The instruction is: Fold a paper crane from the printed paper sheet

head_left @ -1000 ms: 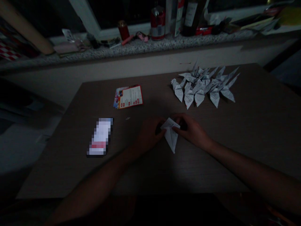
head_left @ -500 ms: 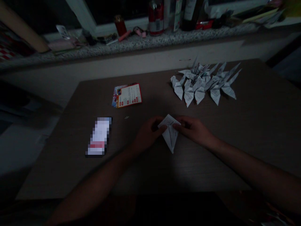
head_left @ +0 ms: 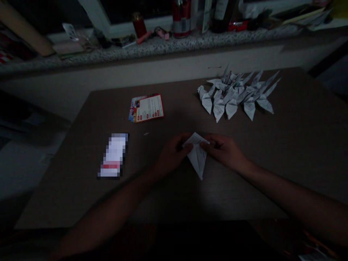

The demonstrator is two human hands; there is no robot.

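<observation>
Between my hands is a folded sheet of paper point(head_left: 198, 161), kite-shaped with a long point toward me and a crease down its middle. My left hand point(head_left: 175, 150) pinches its left side, thumb on top and fingers behind. The right side is gripped the same way by my right hand point(head_left: 223, 148). Both thumbs press near the middle of the paper, a little apart. The fingertips under the paper are hidden. Beyond my right hand lies a cluster of folded paper cranes point(head_left: 231, 101) with printed text on them.
On the table point(head_left: 81, 203), a lit phone point(head_left: 113, 156) with a blurred screen lies to the left. Behind it sits a small stack of printed cards point(head_left: 149, 108). Along the back, a stone windowsill point(head_left: 152, 47) carries a red can point(head_left: 181, 20), a jar point(head_left: 139, 25), bottles and small clutter.
The paper's lower tip has shifted slightly right and toward me. Both hands keep their pinch in nearly the same place, and the camera view has moved a little.
</observation>
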